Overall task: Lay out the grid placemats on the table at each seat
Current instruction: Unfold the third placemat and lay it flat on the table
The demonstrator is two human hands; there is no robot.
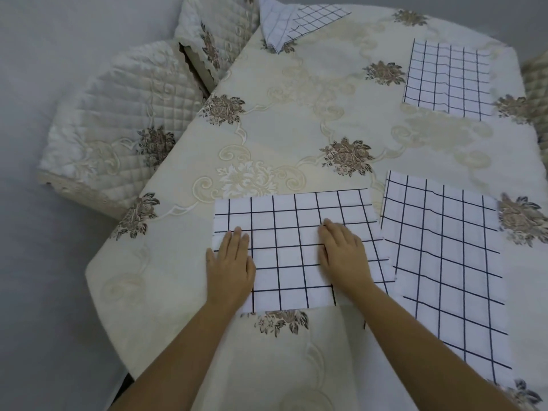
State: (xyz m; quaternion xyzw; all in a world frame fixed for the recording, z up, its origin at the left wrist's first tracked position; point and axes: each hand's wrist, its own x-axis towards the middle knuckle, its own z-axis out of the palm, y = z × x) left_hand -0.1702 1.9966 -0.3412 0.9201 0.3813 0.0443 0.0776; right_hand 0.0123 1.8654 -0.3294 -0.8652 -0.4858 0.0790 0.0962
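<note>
Worktop (296,114) under a floral cloth carries everything. Quilted chair (112,137) sits left-back of the near placemat (296,232); the mats probably line up with the seats. Right placemat (444,262) lies just beside the near placemat's right edge, touching or barely overlapping, can't tell. Near placemat lies flat at the front edge. Far placemat (447,78) is well apart, back-right of it. Folded placemat (299,22) is furthest back, doubled over, not yet laid out. Left hand (229,262) rests flat on the near placemat's left edge, the right hand (342,256) right of its middle. Fingers are straight and grip nothing, likely smoothing and squaring it.
</note>
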